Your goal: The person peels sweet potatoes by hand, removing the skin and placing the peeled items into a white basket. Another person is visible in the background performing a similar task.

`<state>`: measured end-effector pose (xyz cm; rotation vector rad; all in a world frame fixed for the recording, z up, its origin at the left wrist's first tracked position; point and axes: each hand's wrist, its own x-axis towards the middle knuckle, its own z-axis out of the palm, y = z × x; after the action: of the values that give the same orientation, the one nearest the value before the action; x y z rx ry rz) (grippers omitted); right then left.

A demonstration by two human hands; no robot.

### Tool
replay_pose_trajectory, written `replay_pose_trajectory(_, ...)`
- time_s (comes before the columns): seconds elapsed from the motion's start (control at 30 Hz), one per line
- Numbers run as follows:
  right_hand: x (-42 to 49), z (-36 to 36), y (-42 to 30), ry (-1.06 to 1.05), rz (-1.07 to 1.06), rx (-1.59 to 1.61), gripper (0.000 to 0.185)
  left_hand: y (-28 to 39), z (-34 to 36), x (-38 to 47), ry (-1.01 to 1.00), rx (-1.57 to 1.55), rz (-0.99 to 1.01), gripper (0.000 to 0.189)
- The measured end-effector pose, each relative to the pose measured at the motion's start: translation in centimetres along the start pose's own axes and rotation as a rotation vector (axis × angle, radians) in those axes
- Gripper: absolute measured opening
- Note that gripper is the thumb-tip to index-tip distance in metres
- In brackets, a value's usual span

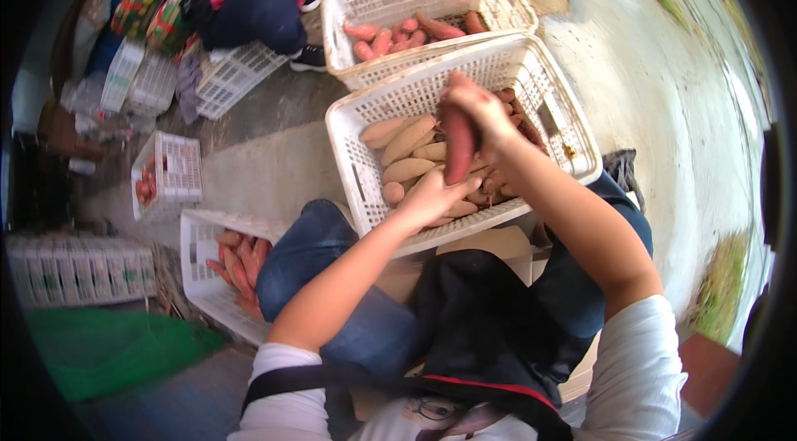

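Observation:
A large red-skinned sweet potato (459, 145) is held upright over a white plastic crate (345, 157). Around its upper end closes my right hand (474, 106), slightly blurred. My left hand (434, 195) grips its lower end, thumb and fingers on either side. Beneath both hands, pale tan sweet potatoes (408, 141) lie in the crate's left part. Darker reddish-brown ones (529, 129) fill its right side, partly hidden by my right forearm.
Behind stands a second white crate (429, 58) with red sweet potatoes (398, 39). A third crate (193, 254) with red sweet potatoes (241, 263) is beside my left knee. A co-worker (255, 11) crouches at the upper left. Stacked crates (81, 270) stand at far left.

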<state>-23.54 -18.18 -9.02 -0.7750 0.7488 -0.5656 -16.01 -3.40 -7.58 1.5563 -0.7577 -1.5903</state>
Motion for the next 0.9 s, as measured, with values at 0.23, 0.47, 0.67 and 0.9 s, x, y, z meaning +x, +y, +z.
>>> replay_pose_trajectory(0.23, 3.0, -5.3, -8.7, 0.148, -0.132, -0.118, 0.038, 2.2, -0.9, -0.2, -0.166, 0.146, 0.257, 0.023)
replay_pose_trajectory(0.47, 6.3, -15.7, -12.2, -0.025, -0.196, 0.233, 0.018, 6.4, -5.2, -8.4, -0.334, -0.580, 0.238, 0.036)
replay_pose_trajectory(0.67, 4.8, -18.8, -12.5, -0.086, -0.020, 0.321, 0.018, 0.0, -18.9, -14.8, 0.229, -1.334, 0.344, 0.042)
replay_pose_trajectory(0.9, 5.0, -18.2, -13.7, -0.042, -0.136, 0.331, 0.020, -13.1, -26.7, -27.0, 0.769, -1.565, 0.182, 0.041)
